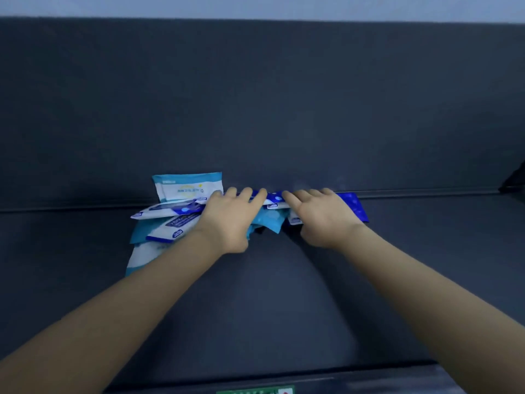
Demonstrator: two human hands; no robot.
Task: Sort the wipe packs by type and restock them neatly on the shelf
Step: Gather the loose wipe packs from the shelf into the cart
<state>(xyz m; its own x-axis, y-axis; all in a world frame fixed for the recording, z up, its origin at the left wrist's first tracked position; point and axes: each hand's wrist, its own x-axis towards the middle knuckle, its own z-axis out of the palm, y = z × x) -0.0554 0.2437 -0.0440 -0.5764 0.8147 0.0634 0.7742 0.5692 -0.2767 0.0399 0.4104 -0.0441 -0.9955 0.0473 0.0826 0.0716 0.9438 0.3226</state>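
Shelf (284,308) front lip w/ a green tag (255,391) sits closest, right under the viewpoint. The dark deck runs back to a plain back panel (255,109), and two bare forearms stretch across it. The pile of wipe packs (170,220) lies at the rear of the deck by the panel, a bit left of centre, types mixed. Left hand (230,216) lies palm down on the pile, fingers spread and fairly straight. Right hand (322,216) is flat on the dark blue pack (355,207). Can't tell if either thumb hooks under. Prob. the sorting step: best to slide packs apart w/ flat palms, dark blue to one side, pale to the other, then square edges vs the panel, faces all one way. Dark blue pack lies flat, long axis left-right along the rear seam, its right end angled a little toward the front. The pale blue pack (187,187) stands on edge against the panel, face to the room, long axis also left-right. The teal pack (268,220) btwn the hands points a corner frontward.
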